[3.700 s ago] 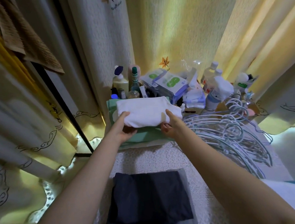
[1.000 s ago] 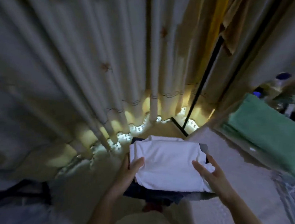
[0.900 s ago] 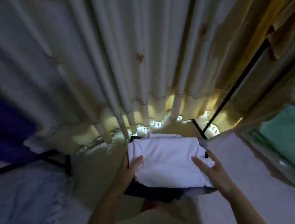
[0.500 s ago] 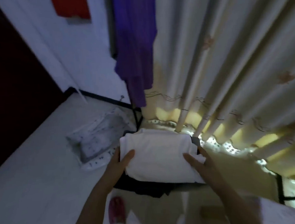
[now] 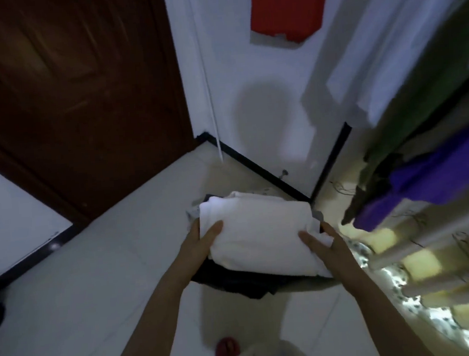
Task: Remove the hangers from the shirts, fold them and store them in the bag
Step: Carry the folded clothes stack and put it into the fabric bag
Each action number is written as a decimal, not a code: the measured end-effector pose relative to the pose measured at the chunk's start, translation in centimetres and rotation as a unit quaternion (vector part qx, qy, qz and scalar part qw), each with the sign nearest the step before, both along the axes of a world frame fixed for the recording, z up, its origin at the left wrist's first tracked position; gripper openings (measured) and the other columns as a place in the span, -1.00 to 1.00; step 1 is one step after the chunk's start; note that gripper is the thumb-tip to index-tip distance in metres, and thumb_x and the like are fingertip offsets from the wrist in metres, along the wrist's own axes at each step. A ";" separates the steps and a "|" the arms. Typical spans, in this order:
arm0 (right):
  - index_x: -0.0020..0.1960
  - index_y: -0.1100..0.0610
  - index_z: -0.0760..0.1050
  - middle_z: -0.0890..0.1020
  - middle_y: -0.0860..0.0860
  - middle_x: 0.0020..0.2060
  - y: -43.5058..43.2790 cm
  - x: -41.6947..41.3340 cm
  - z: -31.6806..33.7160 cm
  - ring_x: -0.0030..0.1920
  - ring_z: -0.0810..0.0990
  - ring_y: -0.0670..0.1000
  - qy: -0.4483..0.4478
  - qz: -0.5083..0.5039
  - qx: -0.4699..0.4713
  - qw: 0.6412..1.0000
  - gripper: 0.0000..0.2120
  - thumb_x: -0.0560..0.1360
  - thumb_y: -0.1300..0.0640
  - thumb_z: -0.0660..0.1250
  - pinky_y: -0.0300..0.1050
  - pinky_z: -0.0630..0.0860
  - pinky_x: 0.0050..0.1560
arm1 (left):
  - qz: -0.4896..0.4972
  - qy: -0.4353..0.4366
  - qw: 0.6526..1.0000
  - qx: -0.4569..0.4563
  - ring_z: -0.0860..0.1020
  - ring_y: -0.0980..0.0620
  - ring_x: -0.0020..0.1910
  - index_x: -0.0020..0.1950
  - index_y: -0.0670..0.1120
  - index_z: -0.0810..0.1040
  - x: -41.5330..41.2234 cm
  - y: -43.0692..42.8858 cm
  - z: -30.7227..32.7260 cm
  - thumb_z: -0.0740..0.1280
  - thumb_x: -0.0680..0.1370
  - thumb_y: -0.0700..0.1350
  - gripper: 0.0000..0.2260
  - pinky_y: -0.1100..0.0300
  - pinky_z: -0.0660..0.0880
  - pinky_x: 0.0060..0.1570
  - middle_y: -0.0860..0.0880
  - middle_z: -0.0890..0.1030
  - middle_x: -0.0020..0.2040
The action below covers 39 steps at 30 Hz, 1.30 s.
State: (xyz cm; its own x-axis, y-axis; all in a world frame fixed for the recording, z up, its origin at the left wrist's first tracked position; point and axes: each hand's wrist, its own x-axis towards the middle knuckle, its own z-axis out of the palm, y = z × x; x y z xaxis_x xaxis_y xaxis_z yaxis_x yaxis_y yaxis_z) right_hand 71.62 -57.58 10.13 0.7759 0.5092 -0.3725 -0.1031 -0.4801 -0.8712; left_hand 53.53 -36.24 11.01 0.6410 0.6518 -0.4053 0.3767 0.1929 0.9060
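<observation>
Left hand (image 5: 202, 245) and right hand (image 5: 328, 245) grip opposite ends of the folded white cotton shirt (image 5: 260, 232), stacked on dark folded garments (image 5: 236, 281), above the pale tiled floor (image 5: 81, 274). Best kept level and lowered squarely, so folds survive.

One head-worn camera looks steeply down, close above the floor (image 5: 69, 303), facing the dark door (image 5: 81, 105) corner.

Folded white shirt (image 5: 257, 237) lies flat atop folded dark shirts (image 5: 236, 286).
</observation>
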 end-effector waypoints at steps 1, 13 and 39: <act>0.25 -0.04 0.42 0.58 0.01 0.09 1.6 0.8 -0.2 0.11 0.55 0.09 -0.005 0.010 -0.008 1.000 -0.52 0.40 -0.15 0.41 0.04 0.49 0.13 | 0.006 -0.003 1.000 -0.003 0.47 0.04 0.16 0.45 0.16 0.25 0.3 1.4 -0.2 0.29 0.50 0.21 -0.45 0.22 0.42 0.01 0.03 0.44 0.37; 0.26 -0.19 0.34 0.52 -0.24 0.07 19.3 11.1 -6.3 0.03 0.50 -0.21 0.034 0.145 -0.008 0.989 -0.42 0.28 -0.21 0.39 -0.29 0.42 -0.19 | 0.057 0.030 0.995 -0.073 0.44 0.01 0.31 0.45 0.17 0.24 5.8 15.5 -6.9 0.38 0.20 0.39 -0.14 -0.06 0.34 0.38 0.09 0.45 0.36; 0.51 0.08 0.16 0.28 0.05 0.47 39.9 23.6 -79.3 0.40 0.33 0.11 0.062 0.182 -0.110 0.975 -0.22 0.42 -0.10 0.44 -0.08 0.36 0.23 | 0.201 0.119 0.971 -0.058 0.26 -0.20 0.44 0.53 -0.20 0.09 21.1 32.1 -79.5 0.24 0.60 -0.22 -0.45 0.04 0.26 0.35 -0.20 0.22 0.50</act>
State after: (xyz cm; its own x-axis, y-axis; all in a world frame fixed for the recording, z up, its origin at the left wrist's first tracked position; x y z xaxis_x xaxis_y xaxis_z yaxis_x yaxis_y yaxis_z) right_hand 95.24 -17.72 -69.12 0.5005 0.6405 -0.5825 0.0122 -0.6780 -0.7349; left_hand 74.67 -4.13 -68.48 0.2230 0.7714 -0.5959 0.4464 0.4626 0.7660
